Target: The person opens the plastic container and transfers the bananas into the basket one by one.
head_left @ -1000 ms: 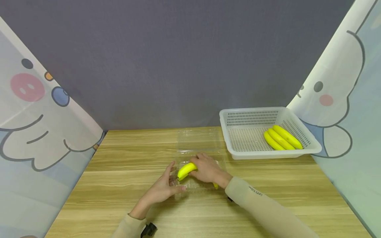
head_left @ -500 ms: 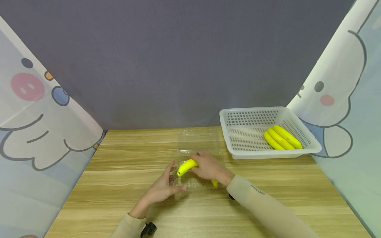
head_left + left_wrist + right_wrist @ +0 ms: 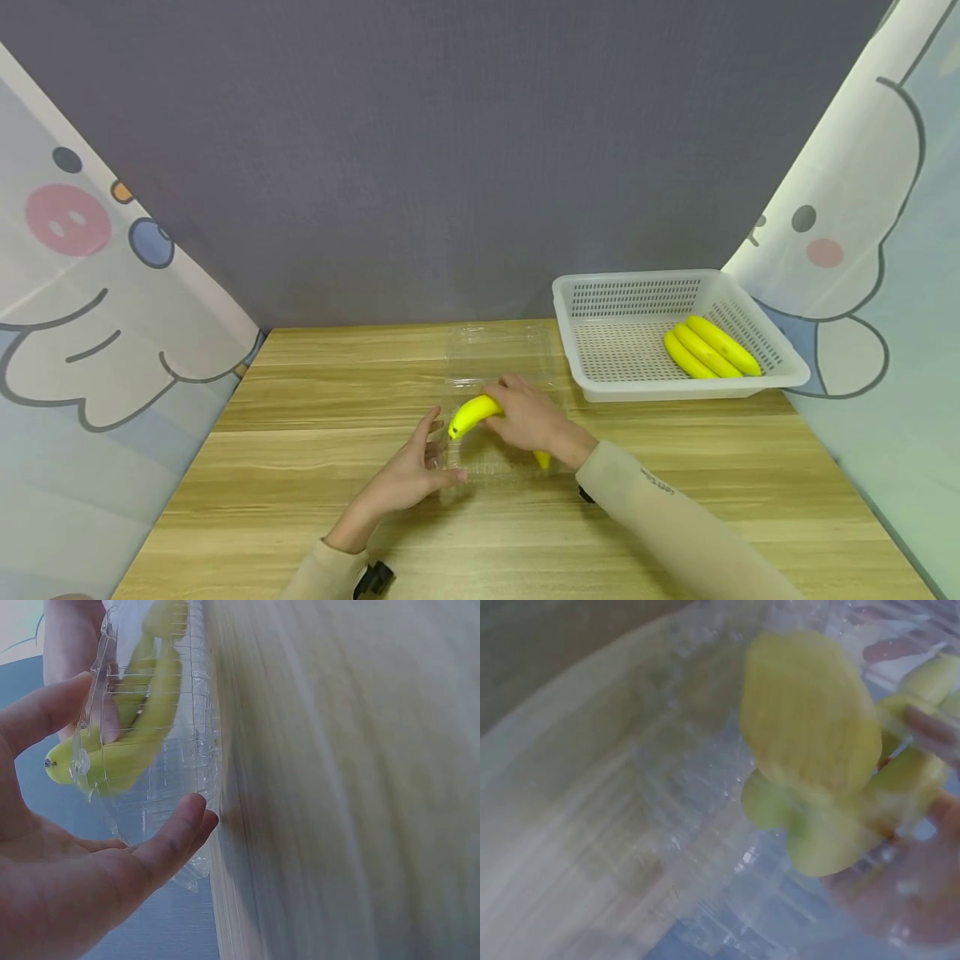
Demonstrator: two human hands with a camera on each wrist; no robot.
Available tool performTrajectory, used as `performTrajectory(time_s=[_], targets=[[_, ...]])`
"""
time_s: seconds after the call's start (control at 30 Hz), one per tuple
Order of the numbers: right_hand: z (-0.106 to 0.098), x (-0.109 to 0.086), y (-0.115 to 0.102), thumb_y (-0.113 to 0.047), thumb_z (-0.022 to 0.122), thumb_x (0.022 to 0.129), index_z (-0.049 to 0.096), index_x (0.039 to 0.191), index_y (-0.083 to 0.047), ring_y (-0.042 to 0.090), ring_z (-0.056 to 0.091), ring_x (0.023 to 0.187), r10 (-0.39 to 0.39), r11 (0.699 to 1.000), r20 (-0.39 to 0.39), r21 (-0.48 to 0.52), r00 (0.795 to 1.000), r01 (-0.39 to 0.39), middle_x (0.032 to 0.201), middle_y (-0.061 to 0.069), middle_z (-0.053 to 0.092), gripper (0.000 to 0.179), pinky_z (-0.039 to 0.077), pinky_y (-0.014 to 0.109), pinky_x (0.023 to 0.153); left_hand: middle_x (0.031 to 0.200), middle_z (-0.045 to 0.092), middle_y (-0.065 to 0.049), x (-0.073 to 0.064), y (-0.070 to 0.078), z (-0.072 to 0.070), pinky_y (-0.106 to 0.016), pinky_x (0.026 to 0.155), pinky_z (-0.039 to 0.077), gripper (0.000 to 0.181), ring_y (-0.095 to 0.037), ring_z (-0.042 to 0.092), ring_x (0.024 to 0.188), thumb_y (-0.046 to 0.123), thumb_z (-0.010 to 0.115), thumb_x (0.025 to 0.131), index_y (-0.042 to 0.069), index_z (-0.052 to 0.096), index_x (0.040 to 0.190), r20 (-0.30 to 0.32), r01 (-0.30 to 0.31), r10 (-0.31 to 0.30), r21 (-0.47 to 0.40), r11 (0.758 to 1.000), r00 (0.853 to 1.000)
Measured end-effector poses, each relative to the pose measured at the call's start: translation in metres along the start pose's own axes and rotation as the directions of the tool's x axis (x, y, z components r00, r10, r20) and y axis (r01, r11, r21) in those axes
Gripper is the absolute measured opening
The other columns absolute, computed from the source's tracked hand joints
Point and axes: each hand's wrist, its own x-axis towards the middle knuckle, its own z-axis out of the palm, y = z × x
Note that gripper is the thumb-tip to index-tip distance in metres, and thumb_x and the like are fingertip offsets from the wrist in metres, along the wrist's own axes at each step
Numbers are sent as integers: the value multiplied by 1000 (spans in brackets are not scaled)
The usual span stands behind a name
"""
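Note:
My right hand point(image 3: 528, 419) grips a yellow banana point(image 3: 476, 414) over a clear plastic clamshell box point(image 3: 483, 469). The banana's dark-tipped end points left, and its other end is hidden behind the hand. Below the right wrist shows a second yellow tip point(image 3: 542, 459); whether it belongs to another banana is hidden in the head view. At the box's left side, my left hand point(image 3: 408, 475) has its thumb and fingers spread, touching the box wall. Through that wall, the left wrist view shows more yellow fruit point(image 3: 161, 697) beyond the held banana. The right wrist view is blurred by the plastic.
The box's clear lid point(image 3: 500, 354) lies folded back behind it. To the right at the back stands a white perforated basket point(image 3: 622, 387) holding several bananas point(image 3: 705, 350). A grey panel point(image 3: 480, 167) rises behind the wooden table point(image 3: 322, 375).
My right hand has shifted slightly back and right with the banana, whose dark tip has lifted and turned a little. The left hand has stayed where it was.

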Motion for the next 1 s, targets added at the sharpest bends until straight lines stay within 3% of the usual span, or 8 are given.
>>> performTrajectory(time_s=[0.3, 0.57, 1.0], targets=[[-13, -1, -5, -28, 73, 94, 67, 127, -13, 16, 47, 90, -29, 999, -55, -25, 998, 27, 99, -1, 55, 37, 46, 33, 80, 162, 24, -28, -1, 0, -1, -62, 111, 38, 111, -49, 38, 141, 30, 80, 89, 11, 0, 164, 0, -10, 10, -2, 1000, 1000], [-20, -1, -10, -28, 73, 93, 68, 124, -13, 17, 49, 91, -32, 999, -72, -25, 997, 30, 102, 1, 58, 35, 46, 34, 81, 164, 19, -25, 0, 0, 0, -62, 110, 39, 111, -48, 39, 140, 28, 81, 89, 11, 1, 164, -8, -10, 10, -4, 1000, 1000], [-35, -2, -16, -31, 77, 91, 68, 121, -15, 17, 48, 88, 1, 999, -88, -32, 996, -3, 99, -1, 57, 35, 44, 32, 77, 163, 21, -27, 1, -2, 0, -63, 107, 41, 111, -50, 40, 139, 28, 81, 88, 9, 2, 163, -14, -18, 18, 1, 1000, 1000]])
